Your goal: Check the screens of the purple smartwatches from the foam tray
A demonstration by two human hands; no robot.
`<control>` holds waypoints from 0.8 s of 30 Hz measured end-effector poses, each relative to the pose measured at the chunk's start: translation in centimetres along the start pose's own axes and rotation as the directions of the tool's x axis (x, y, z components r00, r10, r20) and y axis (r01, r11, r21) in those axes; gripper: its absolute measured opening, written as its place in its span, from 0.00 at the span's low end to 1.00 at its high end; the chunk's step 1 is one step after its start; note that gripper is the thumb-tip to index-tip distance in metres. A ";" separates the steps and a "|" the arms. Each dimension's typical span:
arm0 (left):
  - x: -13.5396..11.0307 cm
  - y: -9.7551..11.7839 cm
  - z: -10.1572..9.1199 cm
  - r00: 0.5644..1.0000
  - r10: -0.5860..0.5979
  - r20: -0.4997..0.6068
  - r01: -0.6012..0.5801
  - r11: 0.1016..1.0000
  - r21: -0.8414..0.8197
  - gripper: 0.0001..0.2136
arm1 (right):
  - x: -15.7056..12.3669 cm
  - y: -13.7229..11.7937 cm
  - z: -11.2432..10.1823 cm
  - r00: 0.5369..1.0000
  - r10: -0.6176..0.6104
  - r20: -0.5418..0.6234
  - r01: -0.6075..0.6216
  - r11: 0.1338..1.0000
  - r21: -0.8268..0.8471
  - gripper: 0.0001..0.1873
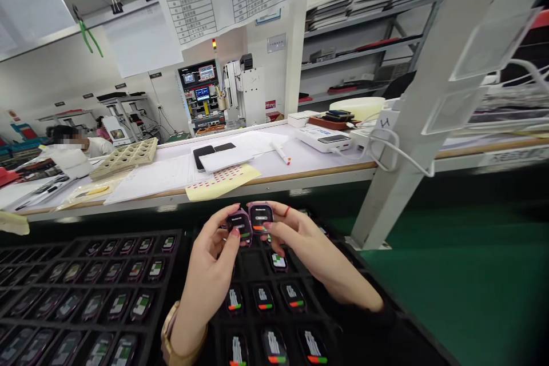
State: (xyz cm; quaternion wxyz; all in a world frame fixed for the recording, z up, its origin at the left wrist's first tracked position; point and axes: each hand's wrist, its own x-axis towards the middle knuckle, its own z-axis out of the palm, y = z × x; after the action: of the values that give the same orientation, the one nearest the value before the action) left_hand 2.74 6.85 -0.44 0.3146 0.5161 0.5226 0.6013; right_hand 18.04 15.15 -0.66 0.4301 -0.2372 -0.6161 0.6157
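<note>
My left hand (pixel 217 260) grips a smartwatch body (pixel 239 225) with a purple-edged case and a lit dark screen, its thumb on the glass. Beside it, my right hand (pixel 295 234) holds a second smartwatch body (pixel 259 217), with the thumb on its lower screen edge. The two watches are side by side and look nearly in contact. Below them lies a black compartment tray (pixel 251 266) of more watch bodies, several with lit screens showing red and green bars. One watch with a white and green screen (pixel 278 261) sits just under my right hand.
Another black tray (pixel 174 274) of watches lies to the left. Beyond is a bench shelf with papers (pixel 150 177), a black phone (pixel 201 157), a marker (pixel 280 152) and a white device with a cable (pixel 322 138). A metal post (pixel 412 126) rises at right. A person (pixel 96 146) sits far left.
</note>
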 end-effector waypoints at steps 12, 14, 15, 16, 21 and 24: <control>0.0 0.1 0.0 0.999 -0.002 -0.033 0.006 0.996 0.094 0.12 | -0.2 0.1 -0.3 0.998 0.015 0.065 -0.018 0.999 0.046 0.31; 0.1 0.2 0.0 1.000 -0.001 -0.024 0.004 0.995 0.104 0.12 | -0.4 0.1 -0.6 0.996 0.034 0.084 -0.040 0.997 0.070 0.30; 0.1 0.3 -0.1 1.000 -0.004 -0.023 0.006 0.995 0.102 0.13 | -0.4 0.2 -0.7 0.994 0.049 0.095 -0.058 0.994 0.089 0.30; 0.1 0.5 -0.1 1.000 -0.009 -0.021 0.011 0.995 0.097 0.13 | -0.5 0.2 -0.8 0.992 0.064 0.110 -0.077 0.991 0.112 0.30; -1.3 1.9 -0.5 0.977 -0.080 0.200 0.104 0.988 -0.112 0.20 | -0.5 0.4 -1.1 0.974 0.087 0.209 -0.149 0.941 0.305 0.31; -4.2 1.7 -1.0 0.895 -0.110 0.432 0.230 0.944 -0.235 0.23 | -0.8 0.0 -0.9 0.973 0.072 0.220 -0.146 0.928 0.343 0.31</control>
State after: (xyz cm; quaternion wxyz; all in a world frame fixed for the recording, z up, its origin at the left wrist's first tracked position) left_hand 3.15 2.29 0.06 0.5395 0.5333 0.3973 0.5163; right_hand 19.16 15.03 -0.99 0.3656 -0.1250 -0.5207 0.7613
